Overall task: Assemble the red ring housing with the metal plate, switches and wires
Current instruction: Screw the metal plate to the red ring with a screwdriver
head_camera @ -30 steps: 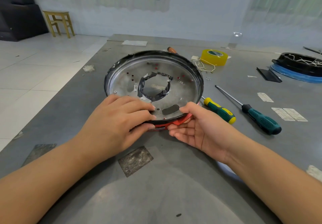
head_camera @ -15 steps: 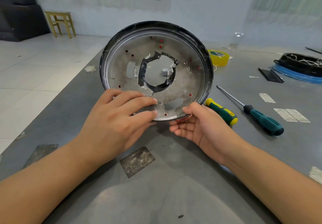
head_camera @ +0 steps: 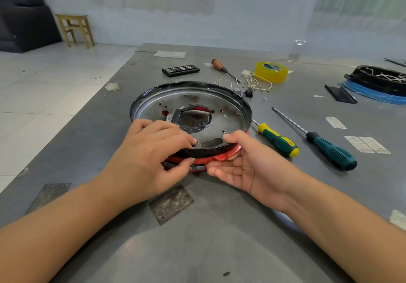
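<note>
A round metal plate [head_camera: 228, 115] with a dark rim and a taped central hole lies flat on the red ring housing [head_camera: 211, 159] on the table. My left hand [head_camera: 151, 153] grips the near edge, fingers on top of the plate and thumb on the red housing. My right hand [head_camera: 241, 161] holds the near right edge, thumb over the rim and fingers under the red handle tab. Loose wires [head_camera: 254, 83] and a small black switch part [head_camera: 248, 93] lie behind the plate.
Two green-handled screwdrivers [head_camera: 279, 142] [head_camera: 329, 150] lie to the right. Behind are an orange-handled screwdriver [head_camera: 220, 67], yellow tape roll [head_camera: 270, 72], black bit case [head_camera: 180, 70] and small screws [head_camera: 264, 98]. A black-and-blue housing [head_camera: 380, 84] sits far right. The table's left edge drops to tiled floor.
The plate was tilted up toward me half a second ago; now it is back down flat on the red housing, with both hands still on its near edge.
</note>
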Demonstrator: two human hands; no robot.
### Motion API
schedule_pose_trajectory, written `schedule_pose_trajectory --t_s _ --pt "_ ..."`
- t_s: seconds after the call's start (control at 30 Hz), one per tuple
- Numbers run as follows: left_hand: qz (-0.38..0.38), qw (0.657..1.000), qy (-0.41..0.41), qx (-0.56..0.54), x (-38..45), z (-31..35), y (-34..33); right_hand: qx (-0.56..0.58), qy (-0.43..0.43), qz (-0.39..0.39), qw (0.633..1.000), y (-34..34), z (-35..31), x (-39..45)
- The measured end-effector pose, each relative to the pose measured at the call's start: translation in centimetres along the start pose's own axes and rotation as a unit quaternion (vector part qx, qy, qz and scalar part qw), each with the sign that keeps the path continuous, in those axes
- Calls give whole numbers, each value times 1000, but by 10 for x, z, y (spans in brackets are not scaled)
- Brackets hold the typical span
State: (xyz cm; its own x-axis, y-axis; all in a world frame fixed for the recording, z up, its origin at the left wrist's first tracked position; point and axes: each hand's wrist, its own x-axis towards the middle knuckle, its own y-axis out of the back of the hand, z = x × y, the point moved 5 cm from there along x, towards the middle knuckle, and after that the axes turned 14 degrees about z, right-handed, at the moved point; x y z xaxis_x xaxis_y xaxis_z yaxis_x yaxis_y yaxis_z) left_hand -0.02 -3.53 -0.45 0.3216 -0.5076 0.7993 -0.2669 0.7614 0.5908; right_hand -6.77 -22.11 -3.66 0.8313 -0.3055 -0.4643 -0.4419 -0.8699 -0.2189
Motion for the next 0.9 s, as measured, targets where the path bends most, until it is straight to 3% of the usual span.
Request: schedule_pose_trajectory --t_s 0.33,0.53,0.63,0.77,0.9 --pt "-20 999 29 14 -1 1 -4 -11 -27 -29 999 0 -1 -1" --pt "-16 999 40 22 0 4 -3 -176 -32 -26 984 17 -15 -4" --pt "-14 999 43 26 0 4 -3 -273 22 34 961 37 -34 -3" --pt "-13 998 47 30 2 1 -6 -245 180 193 933 69 -89 22" --pt "-14 998 54 33 6 -3 -9 -339 283 313 841 105 -135 65"
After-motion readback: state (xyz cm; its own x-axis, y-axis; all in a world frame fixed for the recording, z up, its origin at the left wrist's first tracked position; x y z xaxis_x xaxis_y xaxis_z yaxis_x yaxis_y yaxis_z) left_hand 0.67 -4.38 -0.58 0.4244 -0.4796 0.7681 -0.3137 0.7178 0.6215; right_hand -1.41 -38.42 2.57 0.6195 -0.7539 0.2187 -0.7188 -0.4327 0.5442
